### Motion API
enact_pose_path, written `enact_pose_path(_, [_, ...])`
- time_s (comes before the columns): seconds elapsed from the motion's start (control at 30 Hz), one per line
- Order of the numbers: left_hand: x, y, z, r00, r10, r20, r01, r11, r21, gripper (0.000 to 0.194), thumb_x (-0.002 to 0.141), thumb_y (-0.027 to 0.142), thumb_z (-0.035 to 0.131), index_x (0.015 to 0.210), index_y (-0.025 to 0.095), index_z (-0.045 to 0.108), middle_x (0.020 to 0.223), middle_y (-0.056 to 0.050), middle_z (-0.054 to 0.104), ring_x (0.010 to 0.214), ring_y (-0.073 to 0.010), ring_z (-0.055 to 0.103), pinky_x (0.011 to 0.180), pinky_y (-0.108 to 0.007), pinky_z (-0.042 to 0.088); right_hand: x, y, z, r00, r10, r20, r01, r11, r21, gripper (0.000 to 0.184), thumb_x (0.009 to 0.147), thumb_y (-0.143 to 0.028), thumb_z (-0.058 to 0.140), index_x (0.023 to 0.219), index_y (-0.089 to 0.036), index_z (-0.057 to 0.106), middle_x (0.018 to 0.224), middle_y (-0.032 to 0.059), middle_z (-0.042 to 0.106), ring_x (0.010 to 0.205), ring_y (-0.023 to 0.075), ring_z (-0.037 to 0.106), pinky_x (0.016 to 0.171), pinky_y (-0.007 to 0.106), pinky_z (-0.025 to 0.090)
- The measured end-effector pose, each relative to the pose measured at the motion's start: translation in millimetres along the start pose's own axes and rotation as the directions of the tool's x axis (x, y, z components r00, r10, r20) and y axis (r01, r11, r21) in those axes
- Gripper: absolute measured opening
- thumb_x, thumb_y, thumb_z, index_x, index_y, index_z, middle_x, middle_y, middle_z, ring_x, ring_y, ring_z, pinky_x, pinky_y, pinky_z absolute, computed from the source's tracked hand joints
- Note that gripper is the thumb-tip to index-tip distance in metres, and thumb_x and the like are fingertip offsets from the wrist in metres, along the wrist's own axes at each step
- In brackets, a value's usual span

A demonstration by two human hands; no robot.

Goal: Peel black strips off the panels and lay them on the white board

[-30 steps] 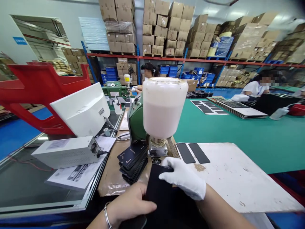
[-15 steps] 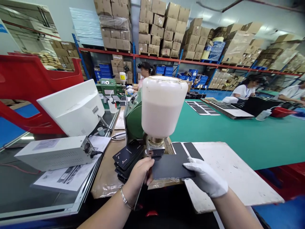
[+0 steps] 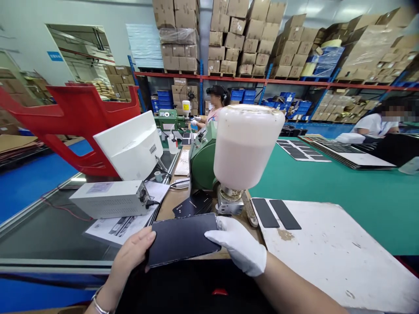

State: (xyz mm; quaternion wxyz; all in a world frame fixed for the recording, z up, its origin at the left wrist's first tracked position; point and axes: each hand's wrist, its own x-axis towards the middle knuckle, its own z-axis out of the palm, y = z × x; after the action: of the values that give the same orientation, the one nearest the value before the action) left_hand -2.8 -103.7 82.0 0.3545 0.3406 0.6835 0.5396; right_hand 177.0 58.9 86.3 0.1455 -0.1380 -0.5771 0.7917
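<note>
A flat dark rectangular panel [image 3: 185, 240] with a pale, rough edge is held in front of me, slightly tilted. My left hand [image 3: 131, 253], bare with a bracelet at the wrist, is closed on its left end, thumb on top. At the right end, my right hand [image 3: 244, 246] in a white glove pinches the panel. Just behind it stands a green machine [image 3: 204, 161] with a bottle [image 3: 248, 148] of pale liquid over a metal head [image 3: 230, 201]. Black printed pieces [image 3: 194, 203] are stacked left of that head, partly hidden by the panel.
Two dark strips [image 3: 266, 213] lie on a white board [image 3: 327, 253] to the right. On the left are a grey-white power box [image 3: 109, 199], a white monitor [image 3: 131, 146] and a red plastic stool [image 3: 88, 126]. A co-worker [image 3: 216, 104] sits behind, near another green machine [image 3: 168, 120].
The panel has moved from the machine's metal head to the left and toward me, with both hands still holding it. My view has turned left.
</note>
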Motion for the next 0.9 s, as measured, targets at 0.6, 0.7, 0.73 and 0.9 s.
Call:
enact_pose_path(0.6, [86, -12, 134.1, 0.646, 0.116, 0.754, 0.232, 0.912, -0.339, 0.056, 0.081, 0.064, 0.037, 0.082, 0.013, 0.061, 0.037, 0.007, 0.041, 0.026, -0.0052, 0.025, 0.033, -0.019, 0.019, -69, 5, -63, 0.942, 0.168, -0.29, -0.134, 0.982, 0.133, 0.029, 0.067, -0.025, 0.07, 0.095, -0.016, 0.064, 0.081, 0.0029, 0.068, 0.073, 0.0179, 0.063, 0.071, 0.032, 0.049])
enact_pose_path(0.7, [81, -18, 131.3, 0.656, 0.173, 0.735, 0.262, 0.861, -0.437, 0.064, 0.079, 0.069, 0.035, 0.1, 0.013, 0.059, 0.035, 0.008, 0.04, 0.024, -0.0056, 0.022, 0.031, -0.018, 0.018, -63, 0, -54, 0.927, 0.164, -0.339, -0.077, 0.964, 0.255, 0.026, 0.066, -0.024, 0.072, 0.089, -0.015, 0.064, 0.074, 0.003, 0.067, 0.067, 0.0179, 0.063, 0.068, 0.032, 0.05])
enact_pose_path(0.73, [77, -18, 126.1, 0.677, 0.188, 0.712, 0.263, 0.841, -0.472, 0.066, 0.079, 0.068, 0.035, 0.107, 0.011, 0.057, 0.036, 0.008, 0.041, 0.024, -0.0054, 0.022, 0.031, -0.018, 0.019, -59, -1, -48, 0.933, 0.158, -0.322, -0.066, 0.958, 0.278, 0.026, 0.064, -0.024, 0.073, 0.086, -0.014, 0.064, 0.073, 0.0037, 0.067, 0.067, 0.0178, 0.063, 0.068, 0.032, 0.049])
enact_pose_path(0.9, [63, -23, 76.4, 0.763, 0.161, 0.625, 0.282, 0.788, -0.548, 0.073, 0.084, 0.067, 0.022, 0.117, 0.008, 0.051, 0.033, 0.007, 0.042, 0.022, -0.0046, 0.026, 0.031, -0.014, 0.02, -25, 3, -6, 0.977, 0.094, -0.192, -0.025, 0.941, 0.337, 0.029, 0.062, -0.024, 0.075, 0.085, -0.01, 0.067, 0.076, 0.0065, 0.068, 0.066, 0.0169, 0.062, 0.067, 0.03, 0.048])
